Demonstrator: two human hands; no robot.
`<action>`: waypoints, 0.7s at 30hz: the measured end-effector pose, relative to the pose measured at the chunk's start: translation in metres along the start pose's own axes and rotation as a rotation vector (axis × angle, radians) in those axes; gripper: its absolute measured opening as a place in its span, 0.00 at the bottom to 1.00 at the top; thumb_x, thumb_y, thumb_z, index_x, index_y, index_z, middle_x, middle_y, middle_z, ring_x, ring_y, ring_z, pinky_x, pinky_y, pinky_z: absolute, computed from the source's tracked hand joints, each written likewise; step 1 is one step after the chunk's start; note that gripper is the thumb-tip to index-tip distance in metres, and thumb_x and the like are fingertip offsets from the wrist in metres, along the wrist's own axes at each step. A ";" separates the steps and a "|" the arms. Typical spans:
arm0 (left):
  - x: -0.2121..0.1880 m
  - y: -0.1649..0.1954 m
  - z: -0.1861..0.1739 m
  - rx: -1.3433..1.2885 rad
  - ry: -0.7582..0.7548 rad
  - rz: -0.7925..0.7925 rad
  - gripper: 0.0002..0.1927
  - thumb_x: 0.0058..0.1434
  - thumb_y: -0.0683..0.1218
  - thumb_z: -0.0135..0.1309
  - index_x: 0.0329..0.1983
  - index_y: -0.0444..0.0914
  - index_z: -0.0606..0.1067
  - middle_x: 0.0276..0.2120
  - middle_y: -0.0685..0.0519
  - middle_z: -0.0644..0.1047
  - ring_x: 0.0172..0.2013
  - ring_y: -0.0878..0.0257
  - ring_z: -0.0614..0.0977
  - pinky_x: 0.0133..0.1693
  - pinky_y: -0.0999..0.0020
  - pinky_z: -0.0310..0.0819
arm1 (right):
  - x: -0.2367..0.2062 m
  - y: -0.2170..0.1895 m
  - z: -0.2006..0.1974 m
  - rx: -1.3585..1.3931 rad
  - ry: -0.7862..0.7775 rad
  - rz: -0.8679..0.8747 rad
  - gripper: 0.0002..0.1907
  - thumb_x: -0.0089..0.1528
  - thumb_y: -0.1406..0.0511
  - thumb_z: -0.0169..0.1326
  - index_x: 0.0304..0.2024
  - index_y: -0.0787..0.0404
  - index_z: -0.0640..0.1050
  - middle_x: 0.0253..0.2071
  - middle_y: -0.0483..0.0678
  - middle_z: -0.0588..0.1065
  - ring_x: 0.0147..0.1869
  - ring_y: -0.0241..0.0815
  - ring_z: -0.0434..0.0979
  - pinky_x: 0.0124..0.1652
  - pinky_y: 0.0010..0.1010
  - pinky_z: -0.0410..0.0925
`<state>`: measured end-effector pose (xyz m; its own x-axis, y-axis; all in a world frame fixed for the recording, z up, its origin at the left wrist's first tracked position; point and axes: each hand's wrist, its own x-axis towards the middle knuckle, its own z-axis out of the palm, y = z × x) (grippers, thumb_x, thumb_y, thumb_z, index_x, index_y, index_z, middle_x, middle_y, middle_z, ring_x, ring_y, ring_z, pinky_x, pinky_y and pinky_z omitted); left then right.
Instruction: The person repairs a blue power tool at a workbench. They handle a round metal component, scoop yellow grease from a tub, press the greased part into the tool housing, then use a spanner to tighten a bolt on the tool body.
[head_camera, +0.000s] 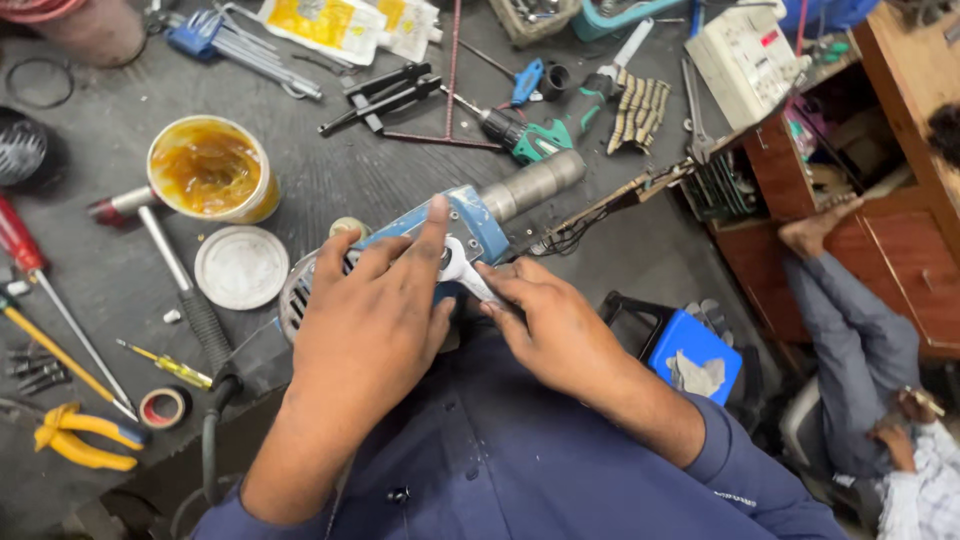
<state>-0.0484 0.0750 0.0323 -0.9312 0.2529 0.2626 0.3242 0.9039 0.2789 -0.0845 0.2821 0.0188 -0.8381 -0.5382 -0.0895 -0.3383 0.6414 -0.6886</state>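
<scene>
1. I see my left hand (365, 320) at the centre of the frame, spread flat over the blue metal power tool with a grey cylindrical nose (470, 215), fingers pressing its body down.
2. My right hand (545, 310), just right of centre, is closed around the handle of a silvery steel spanner (462, 268), whose head sits on the tool.
3. The tool lies on the dark grey counter (340, 180), nose pointing to the upper right.
4. At upper left stands an open tin of amber grease (208, 168), its round white lid (241, 267) just below.
5. Yellow-handled pliers (80, 440) lie at lower left.
</scene>
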 end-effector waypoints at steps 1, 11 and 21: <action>-0.001 0.000 0.002 -0.001 0.002 -0.004 0.43 0.57 0.48 0.58 0.73 0.27 0.58 0.45 0.51 0.80 0.52 0.57 0.79 0.62 0.48 0.62 | -0.001 0.000 0.002 0.018 0.015 -0.010 0.21 0.62 0.69 0.57 0.58 0.63 0.78 0.40 0.53 0.75 0.42 0.51 0.78 0.41 0.37 0.71; -0.002 0.007 0.008 0.081 -0.009 0.017 0.40 0.59 0.46 0.56 0.73 0.30 0.60 0.41 0.52 0.83 0.49 0.58 0.81 0.57 0.50 0.65 | -0.007 0.014 0.051 1.026 -0.126 0.583 0.11 0.69 0.65 0.50 0.48 0.62 0.64 0.28 0.49 0.67 0.18 0.33 0.69 0.15 0.26 0.63; 0.003 0.005 0.006 0.110 -0.084 -0.048 0.40 0.54 0.46 0.55 0.71 0.30 0.62 0.33 0.50 0.82 0.48 0.58 0.81 0.59 0.49 0.64 | -0.051 0.009 0.041 1.488 -0.343 0.672 0.17 0.69 0.60 0.43 0.55 0.64 0.68 0.30 0.49 0.70 0.29 0.40 0.76 0.37 0.38 0.79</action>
<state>-0.0506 0.0822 0.0287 -0.9572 0.2328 0.1719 0.2635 0.9467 0.1852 -0.0270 0.2929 -0.0126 -0.4613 -0.6170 -0.6377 0.8628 -0.1444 -0.4845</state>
